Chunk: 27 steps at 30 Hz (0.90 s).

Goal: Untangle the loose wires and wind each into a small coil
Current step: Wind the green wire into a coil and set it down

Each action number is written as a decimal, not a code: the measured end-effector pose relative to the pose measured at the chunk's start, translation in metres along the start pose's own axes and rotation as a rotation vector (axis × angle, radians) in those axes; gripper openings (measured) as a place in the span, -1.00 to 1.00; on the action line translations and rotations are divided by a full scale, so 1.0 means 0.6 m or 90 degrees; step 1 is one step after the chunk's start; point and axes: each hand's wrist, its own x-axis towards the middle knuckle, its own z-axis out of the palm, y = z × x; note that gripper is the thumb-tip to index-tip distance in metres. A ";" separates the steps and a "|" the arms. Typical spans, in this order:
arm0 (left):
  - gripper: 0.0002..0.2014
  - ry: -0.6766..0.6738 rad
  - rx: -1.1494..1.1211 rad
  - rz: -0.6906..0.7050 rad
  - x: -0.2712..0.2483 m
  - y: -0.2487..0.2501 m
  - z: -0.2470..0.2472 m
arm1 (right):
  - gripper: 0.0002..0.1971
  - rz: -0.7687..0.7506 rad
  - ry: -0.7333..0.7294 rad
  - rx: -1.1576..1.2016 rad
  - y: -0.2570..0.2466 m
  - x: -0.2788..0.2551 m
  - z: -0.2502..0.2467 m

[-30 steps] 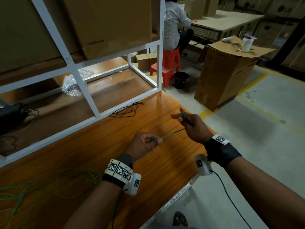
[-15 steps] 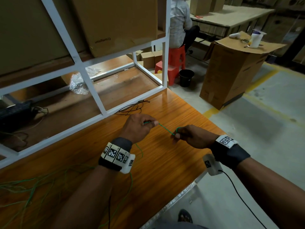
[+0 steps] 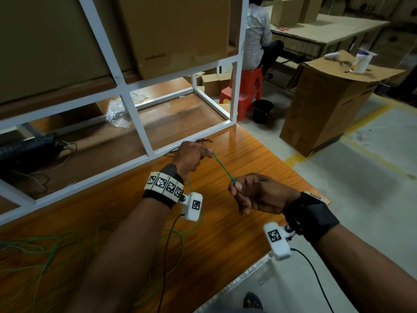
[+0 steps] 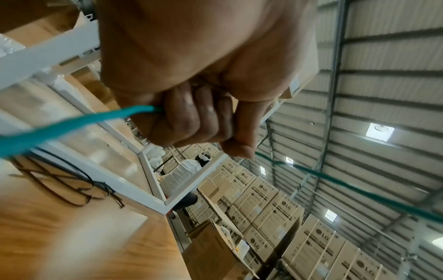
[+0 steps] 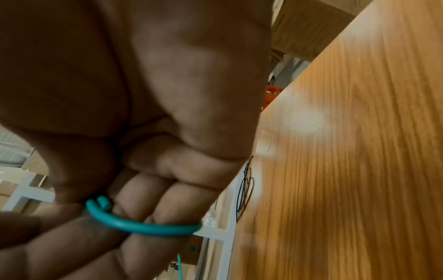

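Carefully now: my left hand [image 3: 191, 158] grips the green wire [image 3: 223, 169] at eleven o'clock from my right hand [image 3: 255, 193], which pinches the first loop. I'd keep that span taut and lay turns side by side above the table [image 3: 237, 233].

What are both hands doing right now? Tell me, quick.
Left hand: closed, gripping the green wire.
Right hand: closed, pinching the wire's end, which loops around its fingers.
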 end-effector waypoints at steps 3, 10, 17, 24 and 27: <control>-0.80 -0.036 -0.014 -0.062 0.004 -0.006 0.002 | -0.81 0.000 -0.043 0.067 0.003 0.005 -0.004; -0.69 -0.158 -0.026 -0.057 -0.032 -0.052 0.029 | -0.82 -0.200 0.068 0.360 -0.034 0.034 0.027; -0.79 -0.139 -0.051 0.035 -0.083 -0.071 0.085 | -0.68 -0.355 0.428 0.070 -0.074 0.099 -0.001; -0.87 0.031 0.090 0.008 -0.076 -0.065 0.000 | -0.75 -0.103 0.425 -0.703 -0.001 0.084 -0.078; -0.88 0.028 0.188 0.070 -0.073 -0.056 -0.044 | -0.77 -0.032 0.293 -0.748 0.017 0.070 -0.073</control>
